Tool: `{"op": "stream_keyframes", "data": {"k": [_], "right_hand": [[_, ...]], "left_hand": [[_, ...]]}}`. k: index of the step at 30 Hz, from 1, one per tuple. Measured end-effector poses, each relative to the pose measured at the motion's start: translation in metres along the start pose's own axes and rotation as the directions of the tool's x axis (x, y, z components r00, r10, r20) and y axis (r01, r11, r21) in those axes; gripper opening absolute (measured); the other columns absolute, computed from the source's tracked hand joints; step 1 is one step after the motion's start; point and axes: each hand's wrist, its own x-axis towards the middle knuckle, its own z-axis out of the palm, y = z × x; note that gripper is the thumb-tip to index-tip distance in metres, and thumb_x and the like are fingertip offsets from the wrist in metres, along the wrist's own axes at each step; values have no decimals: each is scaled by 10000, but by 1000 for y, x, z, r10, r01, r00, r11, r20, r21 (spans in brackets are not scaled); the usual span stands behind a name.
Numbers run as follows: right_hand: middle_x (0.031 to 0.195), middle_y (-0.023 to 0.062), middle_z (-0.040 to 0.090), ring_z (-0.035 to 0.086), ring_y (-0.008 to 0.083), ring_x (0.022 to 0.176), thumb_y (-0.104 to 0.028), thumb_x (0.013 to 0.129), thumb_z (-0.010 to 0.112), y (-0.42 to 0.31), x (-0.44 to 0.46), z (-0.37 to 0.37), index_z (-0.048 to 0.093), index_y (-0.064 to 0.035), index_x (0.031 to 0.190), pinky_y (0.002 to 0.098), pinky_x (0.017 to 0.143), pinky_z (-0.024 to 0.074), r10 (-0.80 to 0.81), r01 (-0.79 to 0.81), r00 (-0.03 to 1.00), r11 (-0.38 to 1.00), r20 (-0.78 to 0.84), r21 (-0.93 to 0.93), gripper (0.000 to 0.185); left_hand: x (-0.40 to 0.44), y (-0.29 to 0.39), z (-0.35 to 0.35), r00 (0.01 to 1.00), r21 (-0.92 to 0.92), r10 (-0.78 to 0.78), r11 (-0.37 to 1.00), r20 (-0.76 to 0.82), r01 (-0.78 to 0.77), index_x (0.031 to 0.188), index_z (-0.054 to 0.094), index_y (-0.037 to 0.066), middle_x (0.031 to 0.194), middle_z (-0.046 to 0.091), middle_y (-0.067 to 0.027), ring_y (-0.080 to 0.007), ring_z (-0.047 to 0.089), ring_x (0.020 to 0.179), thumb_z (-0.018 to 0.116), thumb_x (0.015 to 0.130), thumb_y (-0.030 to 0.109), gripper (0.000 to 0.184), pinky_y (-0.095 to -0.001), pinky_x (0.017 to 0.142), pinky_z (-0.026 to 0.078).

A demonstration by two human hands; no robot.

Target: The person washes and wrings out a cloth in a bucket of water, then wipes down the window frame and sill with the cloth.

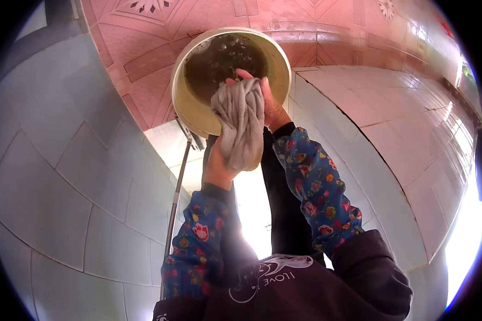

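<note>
A grey, bunched-up cloth [240, 120] hangs between my two hands, over the near rim of a cream bucket [179, 101]. My left hand [218, 167] is closed on its lower left side, with the fingers mostly hidden behind the fabric. Higher up, my right hand [271, 107] grips the upper right part of the cloth, and some of its fingertips show above the folds. Murky brown water [225, 59] with some froth lies in the bucket beyond the cloth.
Pink patterned tiles [144, 48] surround the bucket at the top. A metal pole with a brush head [183, 176] leans at my left. Pale tiled walls [64, 176] rise on the left, and a tiled ledge [401, 117] is on the right.
</note>
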Motion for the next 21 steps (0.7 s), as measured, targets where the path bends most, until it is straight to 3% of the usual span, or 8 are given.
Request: {"op": "stream_keyframes", "data": {"k": [4, 6, 10, 11, 13, 15, 18, 21], "right_hand": [[1319, 158, 501, 521, 281, 1171, -385, 910, 593, -31, 12, 25, 538, -59, 1223, 425, 1013, 431, 128, -41, 947, 958, 295, -284, 456], [1103, 100, 615, 596, 194, 991, -224, 824, 664, -38, 10, 41, 625, -40, 1009, 323, 896, 483, 197, -143, 977, 888, 82, -437, 263], [846, 114, 655, 641, 212, 852, -245, 755, 680, -45, 48, 18, 664, -76, 955, 299, 812, 513, 13, 208, 976, 261, 219, -943, 262], [832, 133, 649, 644, 240, 837, -246, 749, 676, -45, 56, 18, 664, -81, 960, 319, 812, 518, 49, 116, 990, 215, 129, -970, 268], [832, 156, 643, 644, 269, 820, -258, 744, 674, -35, 76, 7, 662, -79, 967, 346, 808, 525, 35, 97, 995, 6, 97, -995, 286], [860, 167, 641, 639, 269, 817, -277, 745, 676, -13, 94, -21, 659, -67, 973, 361, 799, 528, -15, 216, 972, -319, 233, -923, 311], [879, 148, 640, 636, 204, 808, -288, 758, 684, -7, 100, -9, 650, -57, 1019, 308, 784, 524, 40, -2, 999, -472, -23, -882, 350], [890, 90, 648, 624, 147, 815, -240, 772, 712, -32, 74, 19, 635, -55, 1079, 261, 792, 512, 79, -50, 996, 120, -40, -992, 367]], "left_hand": [[0, 31, -35, 989, 179, -145, 972, -40, 150, 1370, 437, 59, 1307, 540, -136, -270, 539, 1194, 444, 1003, 335, 459, -418, 1010, 456], [-2, 37, 4, 974, 438, -141, 875, -179, 207, 1350, 452, 40, 1279, 556, -122, -240, 562, 1158, 465, 1002, 306, 438, -378, 979, 479], [22, 37, 51, 973, 889, 23, 412, -231, 201, 1337, 460, 19, 1259, 564, -100, -201, 582, 1112, 525, 961, 259, 451, -343, 918, 496], [36, 39, 47, 971, 964, 96, 174, -220, 201, 1321, 464, 9, 1223, 587, -122, -228, 599, 1081, 541, 934, 264, 469, -357, 890, 500], [64, 46, 33, 963, 923, 228, -320, -142, 212, 1289, 472, -9, 1151, 632, -166, -281, 633, 1021, 572, 881, 273, 506, -385, 833, 510], [79, 46, 37, 954, 800, 260, -535, -151, 272, 1247, 477, -16, 1042, 654, -214, -354, 637, 959, 581, 834, 296, 528, -422, 797, 505], [77, 31, 39, 906, 662, 417, -661, -69, 354, 1179, 499, -14, 923, 653, -265, -426, 623, 899, 564, 812, 326, 505, -461, 775, 496], [65, 24, 54, 876, 621, 482, -680, -22, 390, 1137, 529, -1, 899, 645, -283, -445, 611, 889, 550, 809, 340, 474, -482, 790, 486]]}}
